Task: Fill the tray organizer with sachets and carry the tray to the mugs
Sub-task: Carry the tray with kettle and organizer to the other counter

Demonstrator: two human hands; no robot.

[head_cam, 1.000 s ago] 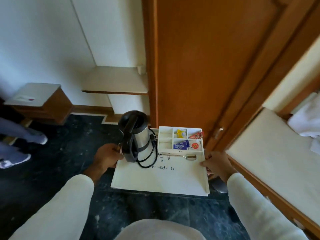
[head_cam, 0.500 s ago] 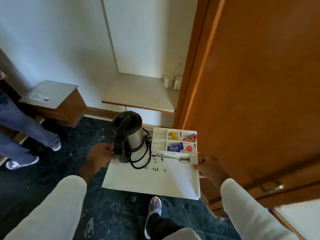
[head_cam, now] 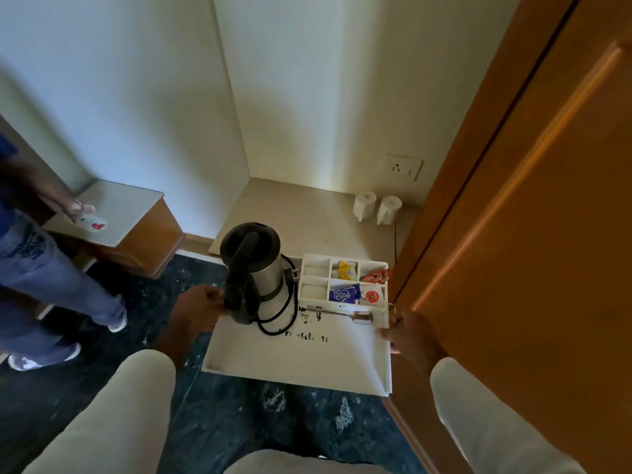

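Fingers of the left hand point(head_cam: 198, 311) curl around the left edge of the white tray point(head_cam: 294, 354), thumb on top just beside the kettle point(head_cam: 253, 271), while the right hand point(head_cam: 408, 331) pinches the tray's right rim between thumb above and fingers underneath. Both hands carry the tray in the air above the dark marbled floor point(head_cam: 273, 412), short of a low beige shelf point(head_cam: 307, 213) set in a wall recess. Two white mugs point(head_cam: 376, 207) stand side by side at the shelf's back right corner, under one wall socket point(head_cam: 402, 166). On the tray sit one steel-and-black kettle with its black cord point(head_cam: 277, 319) looped at its base, and one white organizer point(head_cam: 343, 282) of six compartments in the far right corner. Four sachets lie in it: a yellow sachet point(head_cam: 346, 270) and a red sachet point(head_cam: 375, 277) in the back row, a purple sachet point(head_cam: 343, 295) and a white sachet with an orange spot point(head_cam: 372, 295) in the front row; the two left compartments hold none. One spoon point(head_cam: 345, 313) lies along the organizer's front. A wooden door point(head_cam: 530, 234) stands at right; a second person in jeans point(head_cam: 44, 278) stands at left beside a small wooden table point(head_cam: 133, 227).
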